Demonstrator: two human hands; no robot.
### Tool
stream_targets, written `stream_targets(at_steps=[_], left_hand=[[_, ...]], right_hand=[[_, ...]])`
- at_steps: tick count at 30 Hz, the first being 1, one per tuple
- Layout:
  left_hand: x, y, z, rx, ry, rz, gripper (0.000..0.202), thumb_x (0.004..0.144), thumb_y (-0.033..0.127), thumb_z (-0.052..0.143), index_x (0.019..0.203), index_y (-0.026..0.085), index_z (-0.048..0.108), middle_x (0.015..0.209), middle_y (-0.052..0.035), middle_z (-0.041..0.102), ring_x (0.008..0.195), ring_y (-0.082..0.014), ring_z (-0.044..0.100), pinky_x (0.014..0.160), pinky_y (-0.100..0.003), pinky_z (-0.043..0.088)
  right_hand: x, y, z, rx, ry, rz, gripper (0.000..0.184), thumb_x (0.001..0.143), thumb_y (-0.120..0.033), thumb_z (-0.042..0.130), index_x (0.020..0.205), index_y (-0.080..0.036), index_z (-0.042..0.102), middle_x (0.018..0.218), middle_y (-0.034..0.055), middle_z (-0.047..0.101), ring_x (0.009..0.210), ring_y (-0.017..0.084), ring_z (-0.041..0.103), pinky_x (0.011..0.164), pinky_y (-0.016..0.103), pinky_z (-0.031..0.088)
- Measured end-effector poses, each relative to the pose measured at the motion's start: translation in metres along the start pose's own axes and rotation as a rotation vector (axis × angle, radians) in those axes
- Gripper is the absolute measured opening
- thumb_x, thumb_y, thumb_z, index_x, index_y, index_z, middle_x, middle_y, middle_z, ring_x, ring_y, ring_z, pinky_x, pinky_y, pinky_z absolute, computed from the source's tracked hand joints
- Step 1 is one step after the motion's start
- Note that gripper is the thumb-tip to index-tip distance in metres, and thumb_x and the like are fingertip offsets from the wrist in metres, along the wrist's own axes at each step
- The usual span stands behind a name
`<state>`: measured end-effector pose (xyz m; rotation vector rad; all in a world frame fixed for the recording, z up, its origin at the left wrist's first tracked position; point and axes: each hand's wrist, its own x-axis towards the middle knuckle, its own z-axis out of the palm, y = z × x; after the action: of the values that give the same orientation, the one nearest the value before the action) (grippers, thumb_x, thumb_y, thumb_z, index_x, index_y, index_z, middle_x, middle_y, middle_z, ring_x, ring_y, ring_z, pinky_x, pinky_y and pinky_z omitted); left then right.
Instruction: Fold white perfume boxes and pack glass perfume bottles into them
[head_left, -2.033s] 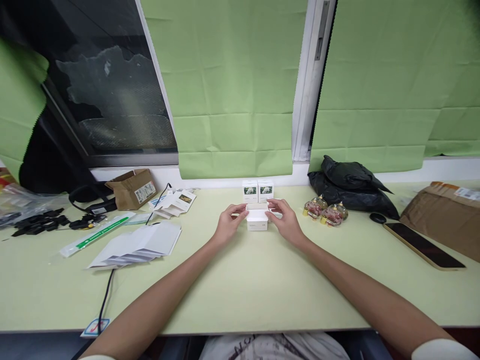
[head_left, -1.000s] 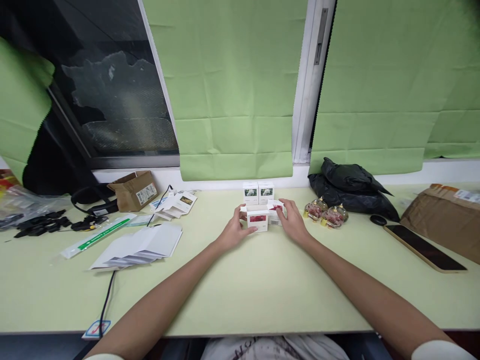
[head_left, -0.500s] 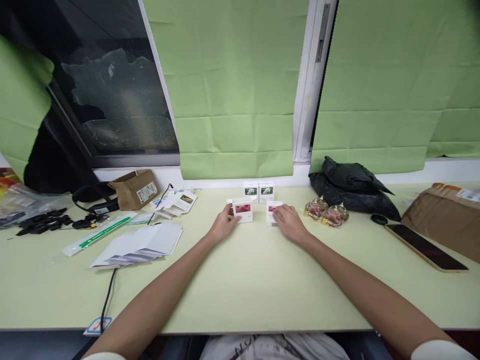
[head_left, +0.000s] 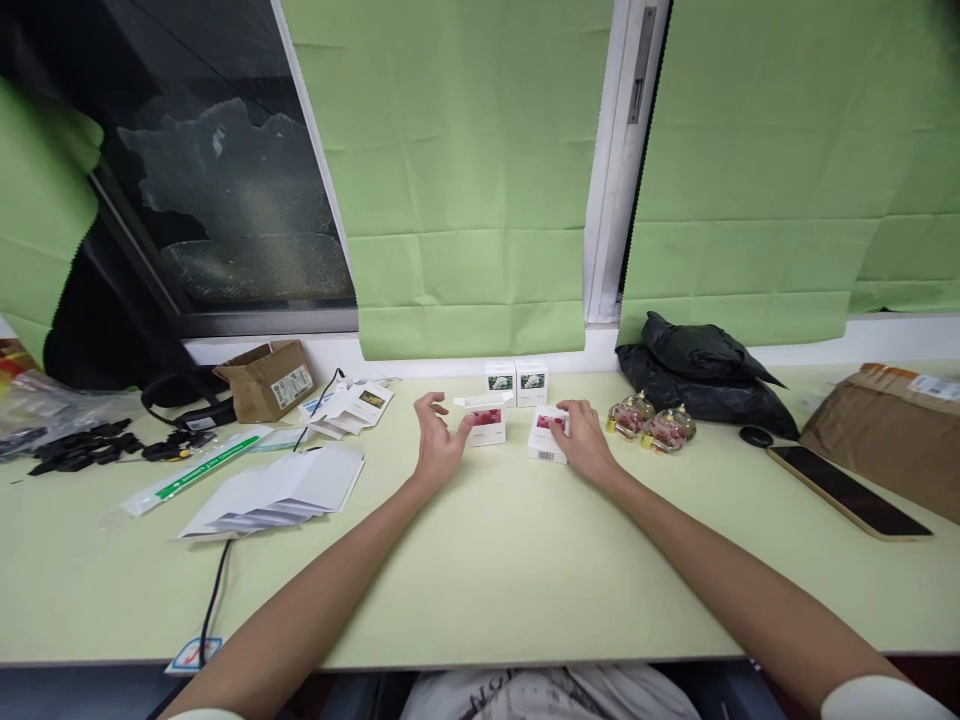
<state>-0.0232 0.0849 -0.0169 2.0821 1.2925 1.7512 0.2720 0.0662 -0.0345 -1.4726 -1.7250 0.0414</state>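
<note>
My left hand (head_left: pixel 440 440) is open, thumb and fingers apart, just left of a small white box (head_left: pixel 489 428) with a pink flower picture. That box stands upright with its top flap raised. My right hand (head_left: pixel 585 440) is closed on a second white box (head_left: pixel 547 447) with a similar picture. It leans back, so the barcode on its lower end shows. Behind them, side by side, stand two closed white boxes, a left one (head_left: pixel 500 384) and a right one (head_left: pixel 532 383), with white flower pictures.
Ornate gold and pink bottles (head_left: pixel 651 424) stand right of my right hand, before black plastic bags (head_left: pixel 705 375). Farther right are a phone (head_left: pixel 847 492) and a brown package (head_left: pixel 885 440). Flattened white cartons (head_left: pixel 285 490), a green-striped packet (head_left: pixel 199 468) and an open cardboard box (head_left: pixel 270 382) lie left.
My left hand has let go of the upright box and moved left, its fingers opening. In my right hand the other box has tilted back, showing more of its barcode end.
</note>
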Motion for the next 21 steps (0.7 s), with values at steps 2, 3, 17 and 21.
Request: stream_targets(at_steps=[2, 3, 17, 21], left_hand=[[-0.002, 0.008, -0.001, 0.023, 0.068, 0.126, 0.040, 0.098, 0.044, 0.061, 0.125, 0.022, 0.041, 0.124, -0.0121, 0.049, 0.100, -0.0216, 0.055, 0.087, -0.038, 0.051], [-0.004, 0.012, -0.001, 0.031, 0.028, 0.194, 0.030, 0.100, 0.041, 0.059, 0.119, 0.022, 0.044, 0.116, -0.0101, 0.052, 0.097, -0.0210, 0.055, 0.086, -0.038, 0.050], [-0.023, 0.041, 0.002, 0.190, -0.722, 0.244, 0.032, 0.106, 0.046, 0.044, 0.126, 0.028, 0.061, 0.098, -0.0013, 0.069, 0.074, -0.0170, 0.064, 0.072, -0.031, 0.050], [-0.023, 0.041, 0.001, 0.153, -0.720, 0.177, 0.034, 0.105, 0.046, 0.046, 0.133, 0.029, 0.057, 0.106, -0.0027, 0.069, 0.071, -0.0168, 0.063, 0.072, -0.032, 0.051]], right_hand=[[0.001, 0.003, 0.002, -0.012, 0.009, 0.090, 0.053, 0.098, -0.046, 0.053, 0.139, -0.012, 0.052, 0.136, 0.0204, 0.056, 0.126, 0.036, 0.052, 0.108, 0.049, 0.042], [0.001, 0.005, 0.002, -0.004, -0.005, 0.131, 0.061, 0.097, -0.050, 0.053, 0.144, -0.010, 0.048, 0.140, 0.0223, 0.055, 0.130, 0.038, 0.050, 0.111, 0.051, 0.041], [0.008, 0.031, 0.016, 0.343, -0.061, 0.240, 0.076, 0.081, -0.047, 0.074, 0.146, -0.022, 0.044, 0.131, 0.0148, 0.065, 0.123, 0.032, 0.061, 0.109, 0.054, 0.046], [0.006, 0.013, 0.005, 0.467, -0.017, 0.086, 0.071, 0.085, -0.041, 0.070, 0.148, -0.026, 0.039, 0.133, 0.0119, 0.062, 0.117, 0.027, 0.064, 0.104, 0.051, 0.051]])
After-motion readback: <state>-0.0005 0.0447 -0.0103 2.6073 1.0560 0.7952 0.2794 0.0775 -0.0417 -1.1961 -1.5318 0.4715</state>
